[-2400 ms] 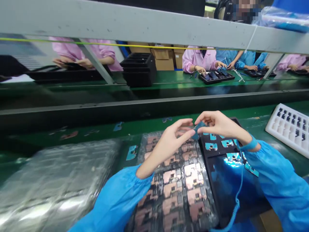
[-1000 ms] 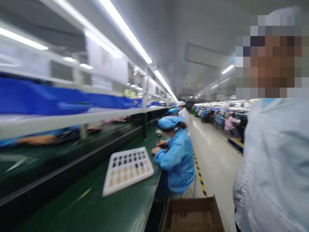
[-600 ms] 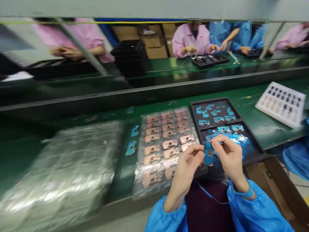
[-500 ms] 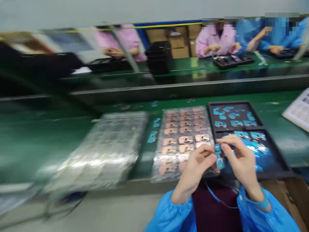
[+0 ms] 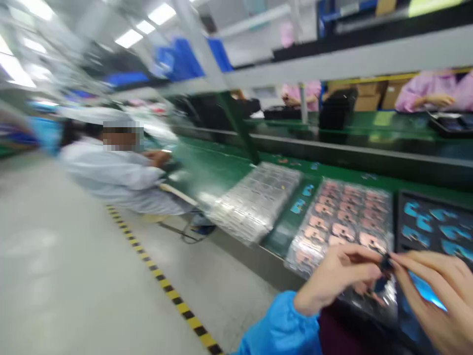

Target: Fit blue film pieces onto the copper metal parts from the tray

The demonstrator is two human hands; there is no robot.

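Observation:
My left hand (image 5: 342,276) pinches a small dark part (image 5: 386,263) between thumb and fingertips. From the other side, my right hand (image 5: 438,291) meets it with its fingertips closed on the same part. Its exact kind is too blurred to tell. Both hands are above the near right corner of a clear plastic blister tray (image 5: 320,235), which holds rows of copper-coloured, flat parts (image 5: 343,230). Beside it at the right edge stands a black tray (image 5: 401,217) with several blue-filmed parts (image 5: 416,236), partly covered by my right hand.
Clear blister trays (image 5: 258,197) lie stacked left of the filled one, with two blue pieces (image 5: 298,205) between. A green post (image 5: 240,128) rises behind. A co-worker in white (image 5: 111,167) sits far left. Yellow-black tape (image 5: 162,281) marks the floor.
My view has swung left, so the trays and hands appear farther right. The blue film visible on the part between my fingers earlier no longer shows; only something dark is seen there.

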